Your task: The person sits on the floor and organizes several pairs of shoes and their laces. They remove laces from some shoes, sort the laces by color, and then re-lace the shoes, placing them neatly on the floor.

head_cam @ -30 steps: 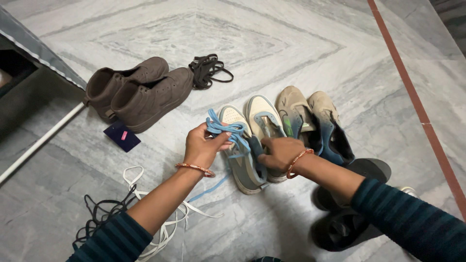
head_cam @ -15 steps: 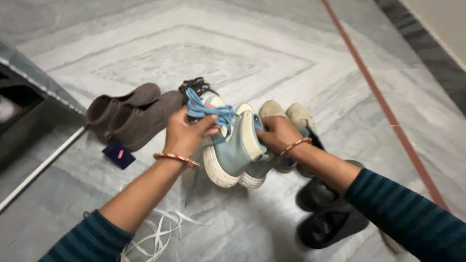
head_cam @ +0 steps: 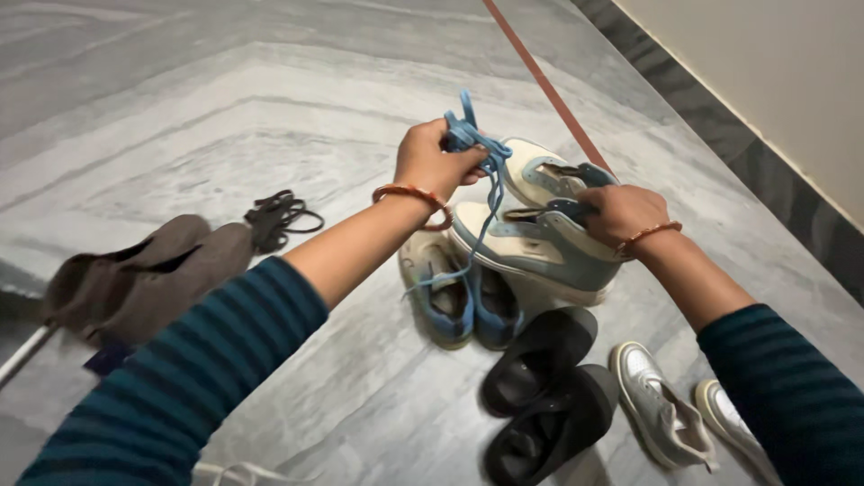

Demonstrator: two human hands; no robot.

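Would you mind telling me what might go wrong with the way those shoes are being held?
The blue laces bunched in the left hand trail loose and could tangle or snag. The right hand holds both blue-and-cream shoes at their collars; one may slip onto the pair of shoes lying on the floor below.

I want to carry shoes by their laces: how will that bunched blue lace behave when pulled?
The blue shoelace looks floppy: it loops and dangles below the left hand. It probably slides through eyelets, so the pale blue-and-cream high-top shoes, gripped by the right hand, may swing or tip.
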